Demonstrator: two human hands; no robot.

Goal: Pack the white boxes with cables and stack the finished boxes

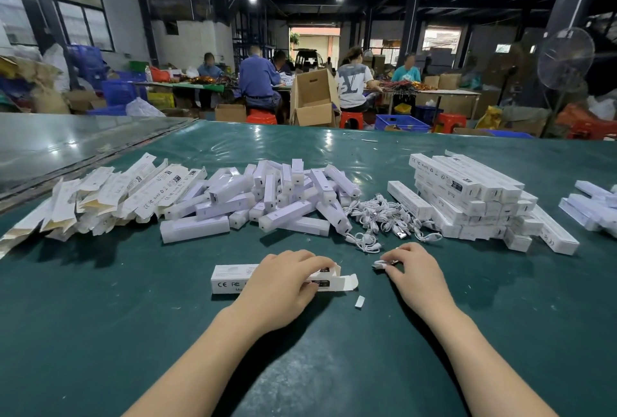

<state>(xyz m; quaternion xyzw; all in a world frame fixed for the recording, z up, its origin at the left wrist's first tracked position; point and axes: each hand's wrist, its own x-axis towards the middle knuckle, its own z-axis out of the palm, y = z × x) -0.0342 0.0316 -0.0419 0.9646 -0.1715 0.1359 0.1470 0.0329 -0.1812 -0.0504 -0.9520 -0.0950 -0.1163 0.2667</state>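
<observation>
My left hand (287, 283) lies over the white box (233, 279), fingers curled across its top near the right end and thumb tucked at the near side, so I grip it against the green table (100, 333). The box is long and slim and lies flat on its side, running from 9 to 3 o'clock. Its near face carries CE and FC marks in grey print, and a black label shows between my fingers. The end flap (349, 282) at 3 o'clock stands open, its rounded tuck tab pointing away from the box.

Just past that open end, my right hand (414, 273) has its fingers bent down, pinching a small coiled white cable (384, 263) against the table; a metal plug peeps out at my fingertips.

A little white scrap (359, 301) lies at 5 o'clock from the flap. At 12 o'clock from my right hand sits the heap of cables (384, 216), tangled white coils. The stack of finished boxes (474, 196) rises at 1 o'clock, laid in rows several layers high. At 11 o'clock plain white inner boxes (277, 196) lie jumbled, and flat cartons (100, 196) fan out at 10 o'clock.
</observation>
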